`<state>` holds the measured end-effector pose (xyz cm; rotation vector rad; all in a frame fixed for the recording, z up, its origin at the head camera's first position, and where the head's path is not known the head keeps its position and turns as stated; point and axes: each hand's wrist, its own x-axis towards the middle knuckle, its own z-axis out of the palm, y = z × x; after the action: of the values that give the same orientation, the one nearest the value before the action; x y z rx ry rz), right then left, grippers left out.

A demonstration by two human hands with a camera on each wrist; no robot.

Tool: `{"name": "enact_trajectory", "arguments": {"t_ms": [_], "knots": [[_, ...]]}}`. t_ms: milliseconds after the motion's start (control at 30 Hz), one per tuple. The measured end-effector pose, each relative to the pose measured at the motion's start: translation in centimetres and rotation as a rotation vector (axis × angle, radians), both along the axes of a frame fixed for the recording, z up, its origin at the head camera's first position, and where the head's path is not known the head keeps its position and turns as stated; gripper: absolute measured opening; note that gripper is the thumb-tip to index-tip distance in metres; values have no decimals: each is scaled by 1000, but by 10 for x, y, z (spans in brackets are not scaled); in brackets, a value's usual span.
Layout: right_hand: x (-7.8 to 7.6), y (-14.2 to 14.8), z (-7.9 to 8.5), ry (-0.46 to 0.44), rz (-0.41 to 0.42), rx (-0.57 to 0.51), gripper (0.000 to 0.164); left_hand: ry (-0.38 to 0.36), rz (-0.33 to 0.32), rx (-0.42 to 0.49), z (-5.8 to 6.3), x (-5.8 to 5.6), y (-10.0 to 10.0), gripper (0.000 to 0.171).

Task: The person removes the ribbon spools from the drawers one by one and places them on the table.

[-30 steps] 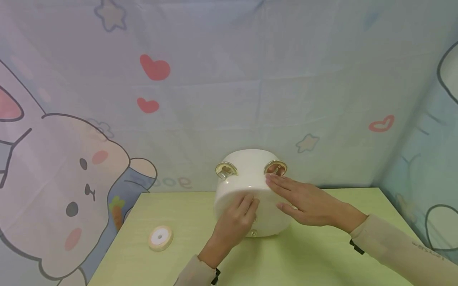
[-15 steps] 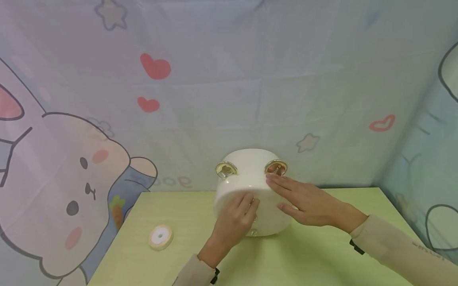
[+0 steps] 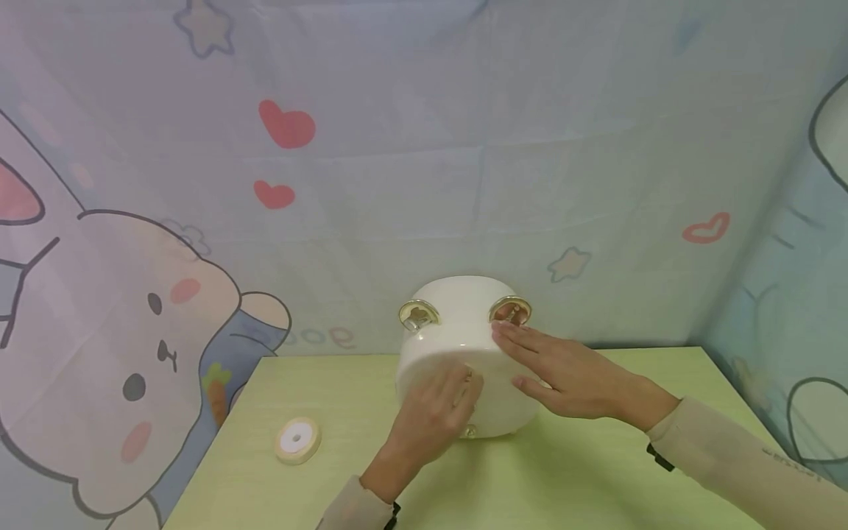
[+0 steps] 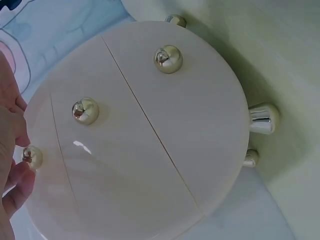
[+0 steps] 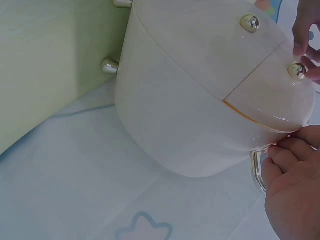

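Observation:
A white round drawer box (image 3: 503, 405) with gold knobs, gold feet and two gold ear-shaped loops stands on the table. Its front (image 4: 115, 150) is split by two seams, with a knob on each section. My left hand (image 3: 430, 412) is at the uppermost section, thumb and fingertips around its knob (image 4: 32, 157). A thin orange line (image 5: 240, 112) shows along part of that section's edge. My right hand (image 3: 563, 372) lies with fingers extended against the upper right of the box, fingertips just below the right gold loop (image 3: 510, 312).
A roll of cream ribbon (image 3: 297, 440) on a white spool lies on the green table (image 3: 351, 397), left of the box. Behind the box hangs a cartoon-printed cloth (image 3: 397, 184), close to the table's back edge.
The left hand has shifted slightly down and toward me at the knob, its fingers a little blurred now. The right hand and the box stay in place.

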<state>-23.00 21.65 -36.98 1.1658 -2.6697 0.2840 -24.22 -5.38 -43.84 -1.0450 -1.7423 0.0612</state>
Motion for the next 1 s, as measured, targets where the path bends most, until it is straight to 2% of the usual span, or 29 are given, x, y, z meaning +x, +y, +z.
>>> {"name": "enact_trajectory", "arguments": {"t_ms": [133,333,667,1000], "knots": [[0,1,1,-6,-4,6,65,65,-16,-24,-2,4,-1,20],[-1,1,-1,18,8,2,64,99,-7,-62,-9,6,-2,24],[0,0,-1,40,16,-3,64,97,10,-122,-26,6,-4,19],[-1,0,-1,25,15,-4,64,44,58,-157,-41,4,-3,29]]}}
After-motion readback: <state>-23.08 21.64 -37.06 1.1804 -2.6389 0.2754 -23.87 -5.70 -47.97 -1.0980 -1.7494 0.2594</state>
